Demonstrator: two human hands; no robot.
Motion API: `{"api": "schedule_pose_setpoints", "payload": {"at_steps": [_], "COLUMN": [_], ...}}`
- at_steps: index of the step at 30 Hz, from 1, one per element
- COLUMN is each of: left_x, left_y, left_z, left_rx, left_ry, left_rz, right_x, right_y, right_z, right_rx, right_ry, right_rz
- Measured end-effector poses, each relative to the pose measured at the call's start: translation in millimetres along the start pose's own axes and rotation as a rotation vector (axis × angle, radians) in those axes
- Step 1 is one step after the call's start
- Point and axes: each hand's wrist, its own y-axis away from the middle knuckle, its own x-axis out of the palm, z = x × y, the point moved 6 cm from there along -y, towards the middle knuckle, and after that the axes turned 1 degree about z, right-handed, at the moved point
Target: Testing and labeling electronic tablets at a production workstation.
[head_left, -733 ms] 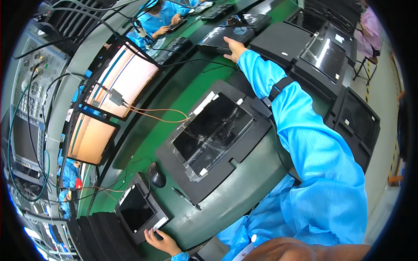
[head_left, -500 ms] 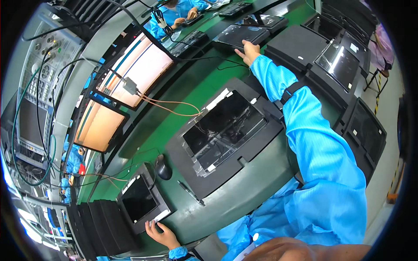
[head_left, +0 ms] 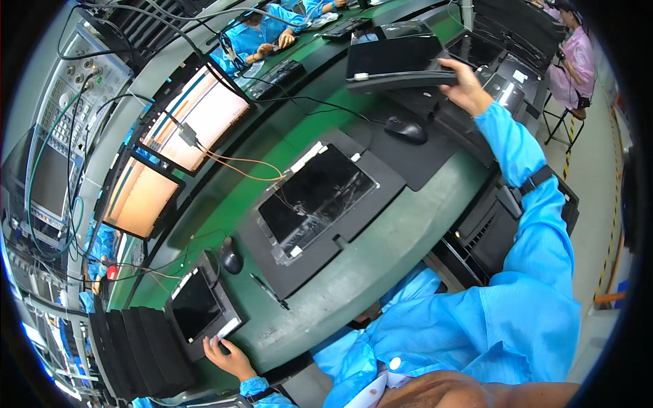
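Our right hand (head_left: 468, 90) pinches a flat black tray (head_left: 398, 83) by its right edge, just tipped up over the green bench (head_left: 360, 272), so it's in hand; our left hand (head_left: 231, 360), loosely spread, meets a small black-framed screen (head_left: 196, 306).

Two mice (head_left: 231, 256) (head_left: 406, 130), two monitors (head_left: 195, 121) (head_left: 144, 197), one pen (head_left: 269, 292)

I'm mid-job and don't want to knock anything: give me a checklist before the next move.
1. Right hand on held panel's edge: ok.
2. Held panel's far side supported: cannot tell.
3. Right mat clear: not ok, a mouse sits on it.
4. Centre panel free of orange wires: not ok, they reach its edge.
5. Pen off centre panel: ok.
6. Left hand at small panel's near edge: ok.
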Motion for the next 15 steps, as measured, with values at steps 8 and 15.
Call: {"api": "schedule_pose_setpoints", "payload": {"at_steps": [8, 15], "left_x": [7.6, 6.4], "left_y": [-6.4, -5.1], "left_z": [14.3, 8.7], "left_rx": [-0.006, 0.012], "left_ry": [0.026, -0.004], "left_rz": [-0.029, -0.056], "right_x": [-187.3, -241.0], "right_y": [58.4, 59.7], "right_z": [109.9, 123.7], "right_rx": [-0.094, -0.027], "right_ry": [0.014, 0.068], "right_rz": [0.108, 0.155]}}
